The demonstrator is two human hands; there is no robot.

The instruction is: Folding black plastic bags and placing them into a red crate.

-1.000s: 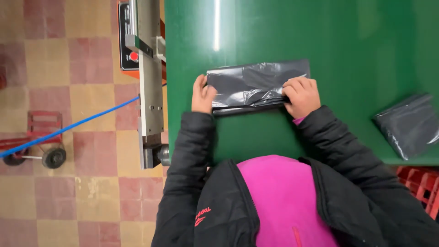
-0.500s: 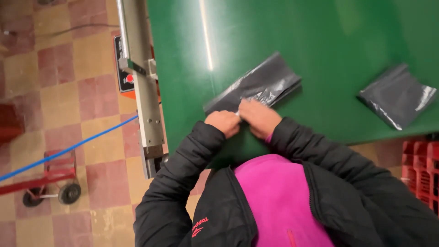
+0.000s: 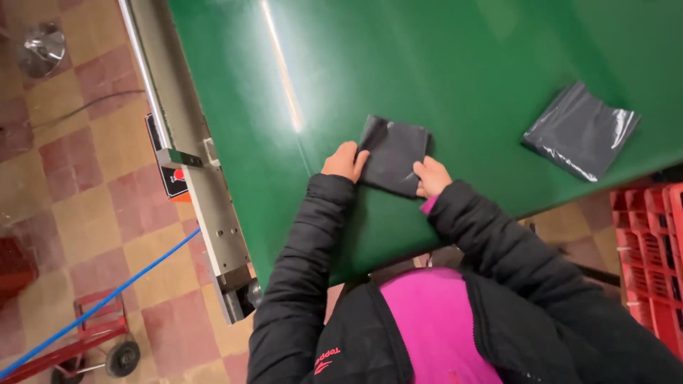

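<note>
Folded black bag lies on the green table; left hand and right hand pinch its near corners, another folded bag well apart.

Two folded black bags, perhaps one red crate.

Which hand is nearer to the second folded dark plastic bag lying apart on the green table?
Right. The right hand lies on the bag's side; the left hand sits farther away.
</note>
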